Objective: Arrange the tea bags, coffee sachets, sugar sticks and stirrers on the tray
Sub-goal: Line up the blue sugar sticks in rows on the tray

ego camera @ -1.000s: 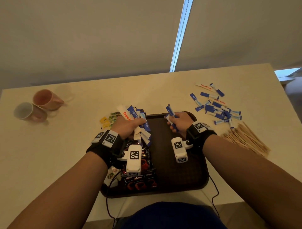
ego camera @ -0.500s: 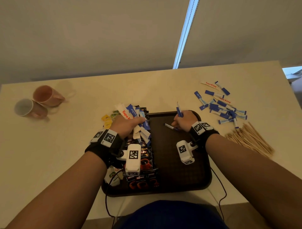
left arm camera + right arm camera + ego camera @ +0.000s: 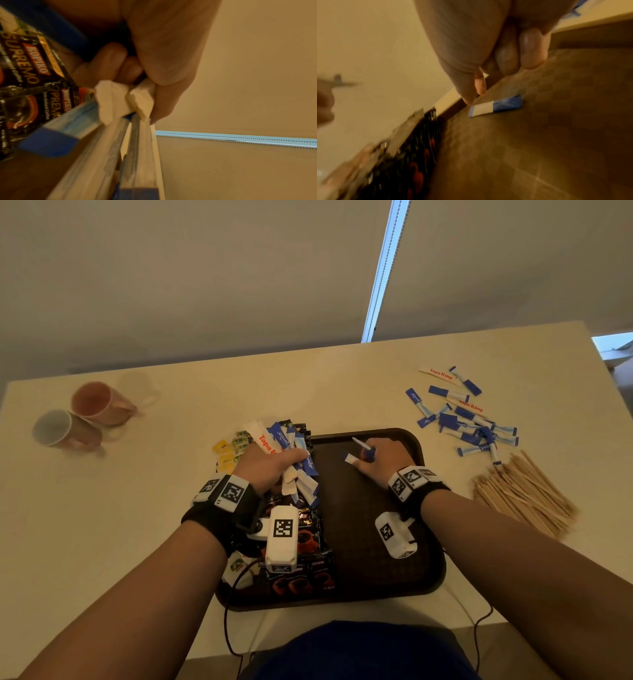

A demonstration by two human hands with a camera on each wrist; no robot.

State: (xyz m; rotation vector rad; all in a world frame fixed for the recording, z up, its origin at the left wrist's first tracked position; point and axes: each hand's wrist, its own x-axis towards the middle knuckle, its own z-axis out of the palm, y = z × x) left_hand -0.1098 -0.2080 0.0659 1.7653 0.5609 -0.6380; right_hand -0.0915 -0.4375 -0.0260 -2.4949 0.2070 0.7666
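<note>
Care with the lay matters here: we set each blue-and-white paper sugar stick (image 3: 356,459) flat and parallel on the dark brown plastic tray (image 3: 424,542). Our right hand (image 3: 380,462) pinches one, seemingly touching the tray; our left hand (image 3: 270,467) clamps a bundle of sugar sticks (image 3: 301,474) above the black coffee sachets (image 3: 308,539).

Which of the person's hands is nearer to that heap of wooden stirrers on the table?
The right hand. It is over the tray's far right part, with the wooden stirrers just beyond the tray's right rim. The left hand grips sugar sticks at the tray's left side.
</note>
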